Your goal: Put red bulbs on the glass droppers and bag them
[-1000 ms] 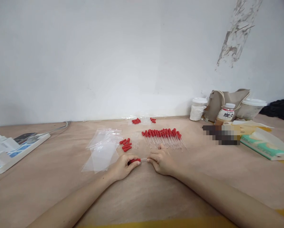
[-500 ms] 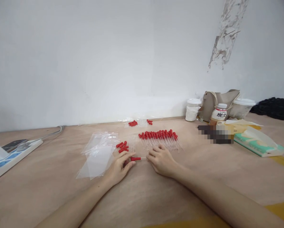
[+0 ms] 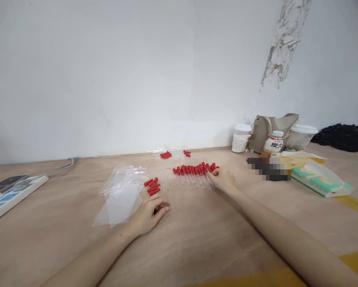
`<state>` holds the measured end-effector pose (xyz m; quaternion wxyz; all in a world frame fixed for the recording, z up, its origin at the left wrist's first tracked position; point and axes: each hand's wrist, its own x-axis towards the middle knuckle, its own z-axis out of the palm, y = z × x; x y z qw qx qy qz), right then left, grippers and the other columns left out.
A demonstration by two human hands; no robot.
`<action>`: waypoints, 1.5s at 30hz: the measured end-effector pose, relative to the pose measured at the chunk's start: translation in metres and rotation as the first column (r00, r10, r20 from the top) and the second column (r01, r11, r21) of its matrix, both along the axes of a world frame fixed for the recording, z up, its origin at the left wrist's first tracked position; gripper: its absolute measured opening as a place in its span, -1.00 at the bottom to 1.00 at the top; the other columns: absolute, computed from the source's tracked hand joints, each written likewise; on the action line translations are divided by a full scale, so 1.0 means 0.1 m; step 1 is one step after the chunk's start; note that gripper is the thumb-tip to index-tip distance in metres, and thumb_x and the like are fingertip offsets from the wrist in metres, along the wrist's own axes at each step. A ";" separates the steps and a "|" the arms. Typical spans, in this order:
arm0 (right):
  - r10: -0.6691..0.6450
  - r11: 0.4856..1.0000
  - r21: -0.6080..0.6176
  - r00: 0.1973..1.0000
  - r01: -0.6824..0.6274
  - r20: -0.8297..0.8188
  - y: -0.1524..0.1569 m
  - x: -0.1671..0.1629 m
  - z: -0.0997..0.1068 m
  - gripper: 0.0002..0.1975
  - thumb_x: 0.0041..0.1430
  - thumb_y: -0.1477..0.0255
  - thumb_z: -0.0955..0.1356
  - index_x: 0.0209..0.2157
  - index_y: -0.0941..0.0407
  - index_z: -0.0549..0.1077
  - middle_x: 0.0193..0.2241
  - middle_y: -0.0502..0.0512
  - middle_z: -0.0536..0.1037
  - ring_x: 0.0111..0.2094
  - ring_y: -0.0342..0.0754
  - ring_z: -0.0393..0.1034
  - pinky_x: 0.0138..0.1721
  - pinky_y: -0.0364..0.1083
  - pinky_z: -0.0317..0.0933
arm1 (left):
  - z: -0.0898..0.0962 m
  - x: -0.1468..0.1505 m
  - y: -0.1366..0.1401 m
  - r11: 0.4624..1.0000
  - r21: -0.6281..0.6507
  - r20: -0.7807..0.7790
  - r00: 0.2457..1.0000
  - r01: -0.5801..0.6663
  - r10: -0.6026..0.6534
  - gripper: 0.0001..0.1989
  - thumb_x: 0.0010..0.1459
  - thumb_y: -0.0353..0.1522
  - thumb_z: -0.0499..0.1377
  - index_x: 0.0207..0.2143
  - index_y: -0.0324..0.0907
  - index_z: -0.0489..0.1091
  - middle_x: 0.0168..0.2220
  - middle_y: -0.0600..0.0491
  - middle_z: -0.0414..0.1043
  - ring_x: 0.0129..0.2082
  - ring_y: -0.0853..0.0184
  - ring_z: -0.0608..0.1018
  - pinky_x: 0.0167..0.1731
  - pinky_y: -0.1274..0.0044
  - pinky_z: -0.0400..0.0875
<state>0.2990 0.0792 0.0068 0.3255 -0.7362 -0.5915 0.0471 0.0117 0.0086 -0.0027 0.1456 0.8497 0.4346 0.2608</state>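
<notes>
My right hand is at the right end of a row of droppers, each a red rubber bulb on a thin clear tube. Its fingers pinch a dropper there, mostly hidden by the hand. My left hand rests on the table with fingers loosely curled and thumb apart, holding nothing. Just beyond it lie several loose red bulbs. Beside these, thin clear tubes lie in a small group. Clear zip bags overlap to the left of that hand.
By the wall is a clear bag with more red bulbs and tubes. At right stand a lidded cup, a drink bottle, a grey bag and a green tissue pack. A power strip lies far left.
My right hand has moved right and away from me to the row's end. The dropper that lay between both hands has left that spot. My left hand stays nearly in place, fingers now empty.
</notes>
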 end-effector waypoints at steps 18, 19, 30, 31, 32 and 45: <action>-0.023 0.996 0.087 0.978 0.005 0.207 -0.01 0.11 -0.13 -0.68 0.03 0.25 0.19 -0.64 0.12 0.36 -0.60 0.03 0.46 -0.46 -0.04 0.32 -0.22 0.01 -0.07 | 0.04 0.00 -0.03 1.000 0.006 -0.020 1.000 0.014 -0.014 -0.79 0.13 -0.31 0.00 -0.25 -0.17 0.36 -0.42 0.07 0.27 -0.46 0.41 0.37 -0.45 0.58 0.27; -0.002 0.993 0.116 0.977 -0.024 0.215 -0.04 0.07 -0.13 -0.70 0.04 0.27 0.19 -0.62 0.12 0.36 -0.57 0.02 0.47 -0.45 -0.05 0.32 -0.22 0.00 -0.07 | 0.03 0.00 -0.03 1.000 0.008 -0.019 1.000 0.017 -0.017 -0.79 0.13 -0.31 0.00 -0.25 -0.16 0.36 -0.42 0.07 0.27 -0.46 0.41 0.37 -0.45 0.58 0.27; 0.393 0.914 -0.023 0.867 -0.406 0.307 -0.17 -1.01 0.00 -0.79 0.04 0.37 0.22 -0.49 0.10 0.45 -0.47 0.08 0.52 -0.37 -0.04 0.36 -0.23 -0.02 -0.08 | 0.08 -0.10 0.13 0.964 0.217 0.015 0.988 -0.155 0.156 -0.85 0.12 -0.36 0.01 -0.38 -0.19 0.35 -0.41 0.04 0.30 -0.40 0.34 0.39 -0.39 0.53 0.29; 0.388 0.919 -0.050 0.880 -0.390 0.275 -0.11 -1.11 0.02 -0.78 0.04 0.37 0.21 -0.48 0.10 0.45 -0.45 0.09 0.52 -0.35 -0.03 0.36 -0.22 -0.01 -0.08 | 0.10 -0.14 0.18 0.945 0.257 0.024 0.979 -0.201 0.201 -0.85 0.12 -0.36 0.00 -0.40 -0.18 0.34 -0.40 0.04 0.30 -0.37 0.32 0.39 -0.35 0.51 0.29; 0.369 0.929 -0.077 0.898 -0.361 0.241 -0.05 -1.21 0.03 -0.77 0.05 0.37 0.20 -0.46 0.11 0.45 -0.42 0.11 0.52 -0.32 -0.02 0.36 -0.21 -0.01 -0.06 | 0.10 -0.17 0.22 0.930 0.285 0.027 0.972 -0.231 0.234 -0.85 0.12 -0.35 0.01 -0.40 -0.18 0.34 -0.39 0.04 0.30 -0.34 0.30 0.39 -0.32 0.49 0.29; 0.275 0.931 -0.287 0.949 -0.223 0.155 0.45 -1.60 0.13 -0.75 -0.07 0.39 0.27 -0.35 0.18 0.48 -0.32 0.30 0.51 -0.30 0.10 0.40 -0.21 0.06 0.02 | -0.07 -0.27 0.36 0.923 0.304 -0.040 0.965 -0.235 0.259 -0.89 0.13 -0.33 0.02 -0.37 -0.15 0.29 -0.37 0.04 0.29 -0.33 0.31 0.43 -0.32 0.48 0.34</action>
